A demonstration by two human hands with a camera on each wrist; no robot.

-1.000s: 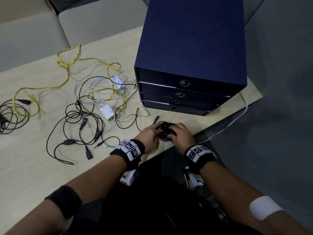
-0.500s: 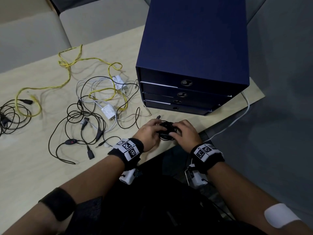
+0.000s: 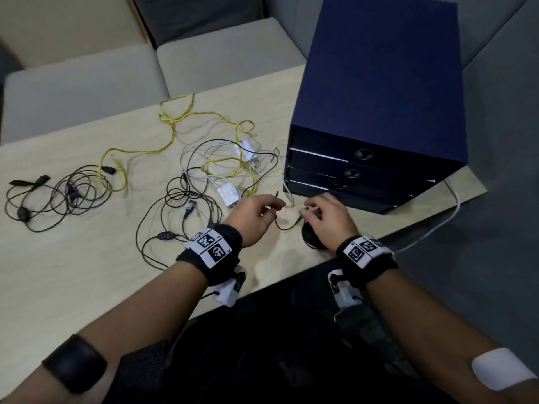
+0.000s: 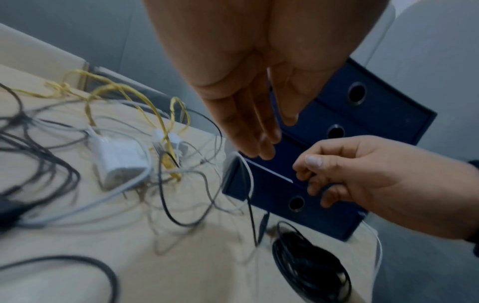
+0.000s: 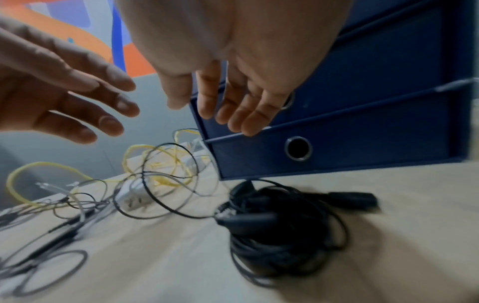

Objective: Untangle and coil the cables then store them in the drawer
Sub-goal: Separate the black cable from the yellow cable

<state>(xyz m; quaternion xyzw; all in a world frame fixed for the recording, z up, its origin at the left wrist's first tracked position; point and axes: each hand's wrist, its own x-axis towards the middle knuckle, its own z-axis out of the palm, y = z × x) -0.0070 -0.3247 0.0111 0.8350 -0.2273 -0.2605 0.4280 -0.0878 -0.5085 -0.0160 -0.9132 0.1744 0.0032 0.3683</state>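
A coiled black cable lies on the wooden table near its front edge, just before the navy drawer unit, whose drawers are closed. My right hand hovers above the coil near the lowest drawer front, fingers loosely curled and holding nothing. My left hand hangs beside it with fingers straight and empty. A tangle of black, white and yellow cables spreads to the left.
Two white chargers sit in the tangle. Another black cable bundle lies at the far left. A white cable hangs off the table's right edge by the unit. Beige seat cushions stand behind the table.
Both hands have let go of the black coil and lifted forward toward the drawer unit. The coil now rests on the table under my right hand.
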